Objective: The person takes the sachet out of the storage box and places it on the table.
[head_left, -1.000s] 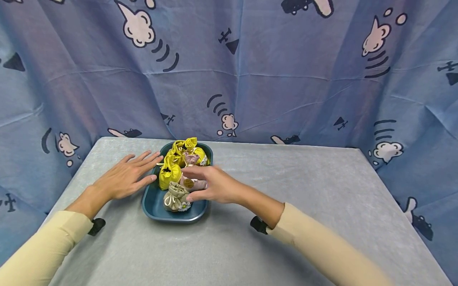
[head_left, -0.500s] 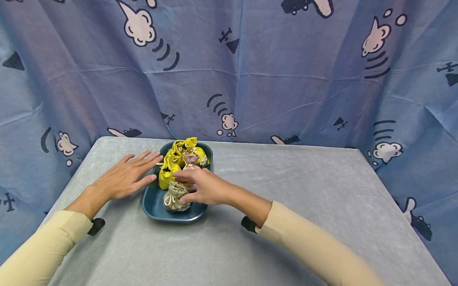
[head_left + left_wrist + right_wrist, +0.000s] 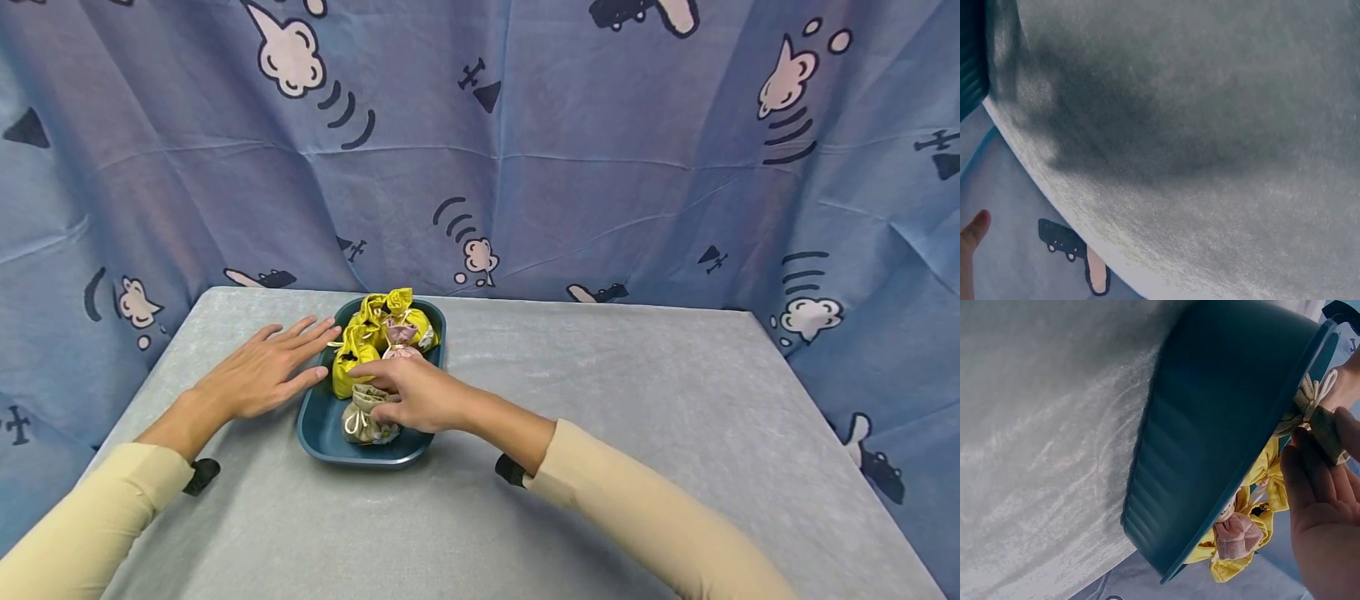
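A small grey-green drawstring pouch (image 3: 367, 425) with a white bow sits at the near end of a dark blue tray (image 3: 322, 446). My right hand (image 3: 423, 396) reaches over the tray from the right. In the right wrist view, its thumb and fingers are around the gathered top of that pouch (image 3: 1327, 432). My left hand (image 3: 262, 371) lies with straight, spread fingers, its fingertips at the tray's left rim. Yellow pouches (image 3: 352, 358) and a pink pouch (image 3: 401, 336) fill the rest of the tray; my right hand hides part of the pink one.
The tray stands left of the middle on a grey cloth-covered table (image 3: 600, 400), toward its far edge. A blue patterned curtain (image 3: 562, 167) hangs behind the table. Both wrists wear black camera bands, the left band (image 3: 202, 477) close above the cloth.
My right hand has moved left, from beside the grey-green pouch to its gathered top. The pink pouch's neck now stands more upright. The left hand has stayed in place.
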Motion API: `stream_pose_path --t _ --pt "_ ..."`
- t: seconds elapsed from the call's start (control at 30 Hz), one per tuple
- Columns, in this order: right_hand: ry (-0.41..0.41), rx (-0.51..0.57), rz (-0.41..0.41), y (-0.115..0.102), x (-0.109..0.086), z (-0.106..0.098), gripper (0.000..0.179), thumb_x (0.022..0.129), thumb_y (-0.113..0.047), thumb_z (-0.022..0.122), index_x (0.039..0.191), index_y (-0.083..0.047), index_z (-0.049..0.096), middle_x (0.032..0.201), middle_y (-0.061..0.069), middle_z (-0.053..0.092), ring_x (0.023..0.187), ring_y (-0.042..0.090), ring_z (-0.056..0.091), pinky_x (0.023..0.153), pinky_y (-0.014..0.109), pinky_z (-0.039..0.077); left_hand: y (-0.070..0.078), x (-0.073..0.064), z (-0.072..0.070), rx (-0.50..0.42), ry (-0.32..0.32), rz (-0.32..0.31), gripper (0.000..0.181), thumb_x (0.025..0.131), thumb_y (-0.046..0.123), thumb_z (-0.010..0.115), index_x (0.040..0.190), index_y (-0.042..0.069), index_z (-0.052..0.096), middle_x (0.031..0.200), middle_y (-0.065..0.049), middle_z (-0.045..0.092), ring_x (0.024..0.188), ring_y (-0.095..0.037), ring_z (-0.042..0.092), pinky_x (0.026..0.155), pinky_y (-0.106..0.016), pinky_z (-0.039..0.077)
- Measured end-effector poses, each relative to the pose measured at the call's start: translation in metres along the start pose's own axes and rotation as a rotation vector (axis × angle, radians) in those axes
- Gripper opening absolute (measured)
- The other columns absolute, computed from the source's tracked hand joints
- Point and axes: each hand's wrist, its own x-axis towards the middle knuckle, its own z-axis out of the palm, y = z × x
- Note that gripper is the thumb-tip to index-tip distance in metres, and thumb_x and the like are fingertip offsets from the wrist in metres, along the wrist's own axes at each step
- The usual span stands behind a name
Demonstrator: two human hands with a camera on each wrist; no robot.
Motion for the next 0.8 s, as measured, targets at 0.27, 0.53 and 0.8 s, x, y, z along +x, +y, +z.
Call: stream_pose_path --t 0.27,0.53,0.8 --pt "0.041 -0.115 -0.022 -0.0027 -0.0004 -0.0003 0.045 0.091 -0.006 0.072 0.135 -0.006 0.062 0.124 0.003 0.069 0.103 0.003 0.064 0.102 0.026 0.039 0.0008 0.0002 -0.0009 0.001 0.007 0.005 0.061 0.105 0.044 0.045 0.156 0.013 0.035 0.161 -0.011 0.031 0.147 -0.036 0.028 0.108 -0.066 0.026" --pt "0.064 -0.099 -0.045 -0.0036 -0.0020 -0.0005 0.044 0.091 0.000 0.070 0.134 -0.004 0.063 0.115 0.005 0.073 0.098 0.004 0.067 0.087 0.020 0.047 0.0010 0.0008 -0.0004 0.003 0.017 0.010 0.060 0.105 0.043 0.046 0.155 0.011 0.036 0.160 -0.012 0.031 0.146 -0.037 0.028 0.107 -0.065 0.027" --pt "0.061 -0.063 -0.066 -0.0079 -0.0058 -0.0069 0.043 0.093 0.004 0.066 0.135 -0.002 0.061 0.108 0.006 0.074 0.072 0.004 0.059 0.064 0.017 0.047 0.0014 0.0006 0.0004 -0.002 0.009 0.003 0.061 0.105 0.042 0.045 0.156 0.011 0.035 0.160 -0.012 0.031 0.146 -0.037 0.028 0.107 -0.066 0.027"
